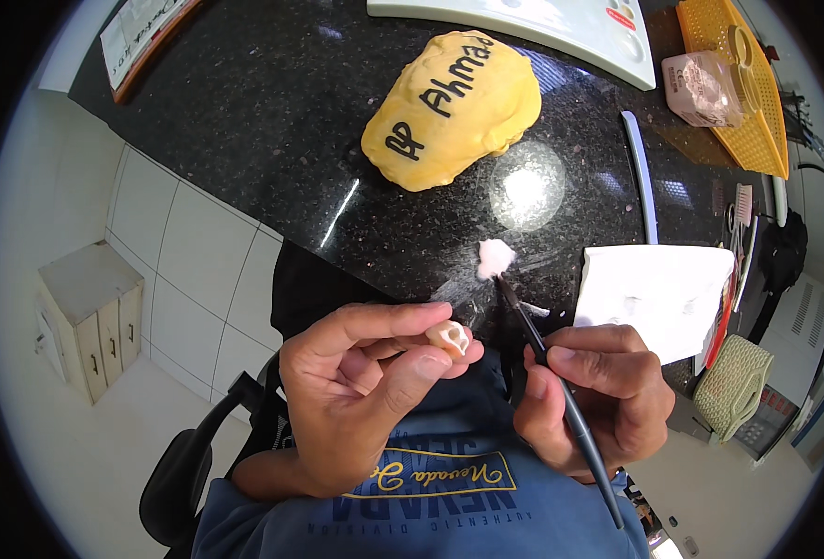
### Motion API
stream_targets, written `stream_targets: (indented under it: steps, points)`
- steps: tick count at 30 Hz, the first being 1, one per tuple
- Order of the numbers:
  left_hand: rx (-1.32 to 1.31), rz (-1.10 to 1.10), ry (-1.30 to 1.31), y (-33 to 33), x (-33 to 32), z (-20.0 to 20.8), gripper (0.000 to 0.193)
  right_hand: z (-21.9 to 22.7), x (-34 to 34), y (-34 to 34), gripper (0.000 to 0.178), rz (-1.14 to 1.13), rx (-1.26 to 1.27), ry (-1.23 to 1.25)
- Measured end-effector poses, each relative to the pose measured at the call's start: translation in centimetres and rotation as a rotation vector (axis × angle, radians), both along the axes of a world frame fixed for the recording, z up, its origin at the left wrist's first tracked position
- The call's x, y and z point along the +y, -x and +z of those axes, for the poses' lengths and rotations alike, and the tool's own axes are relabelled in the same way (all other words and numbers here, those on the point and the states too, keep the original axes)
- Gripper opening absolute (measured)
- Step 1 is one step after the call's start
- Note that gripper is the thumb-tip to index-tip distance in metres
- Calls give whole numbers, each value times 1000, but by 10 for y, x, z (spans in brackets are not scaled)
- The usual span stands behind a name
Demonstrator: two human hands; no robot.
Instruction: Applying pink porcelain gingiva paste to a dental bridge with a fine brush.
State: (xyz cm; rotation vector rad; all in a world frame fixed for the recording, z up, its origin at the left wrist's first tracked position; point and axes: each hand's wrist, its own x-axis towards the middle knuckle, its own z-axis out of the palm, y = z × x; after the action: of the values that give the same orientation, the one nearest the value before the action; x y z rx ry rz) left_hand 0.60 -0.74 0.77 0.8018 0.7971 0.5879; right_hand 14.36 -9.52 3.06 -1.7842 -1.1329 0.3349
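Observation:
Between thumb and fingertips, my left hand (356, 387) pinches a small tooth-coloured dental crown (447, 339) with white material on its upturned side. My right hand (607, 387) is closed around a dark, slim-handled brush (575, 421), held like a pen. The brush tip meets a pinkish-white dab of powder or paste (496, 256) on the black speckled countertop (291, 168). Whitish smears surround that dab. The crown and the brush tip are apart, the crown being nearer to me.
Beyond the dab lies a yellow lump (454, 107) with black handwriting. To the right are a white paper sheet (654, 293), a blue-grey strip (640, 172), a jar of pinkish contents (701, 90) and a yellow basket (756, 121). A white tray (524, 23) sits at the back.

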Motion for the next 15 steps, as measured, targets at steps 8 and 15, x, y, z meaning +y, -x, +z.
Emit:
stream_targets:
  steps: [8, 15]
  points:
    - [-38, -32, -45, 1, 2, -2, 20, 9, -20, -4, 30, 139, 159, -86]
    - [-12, -11, -21, -1, 2, 1, 19, 2, -20, 1, 24, 118, 258, -133]
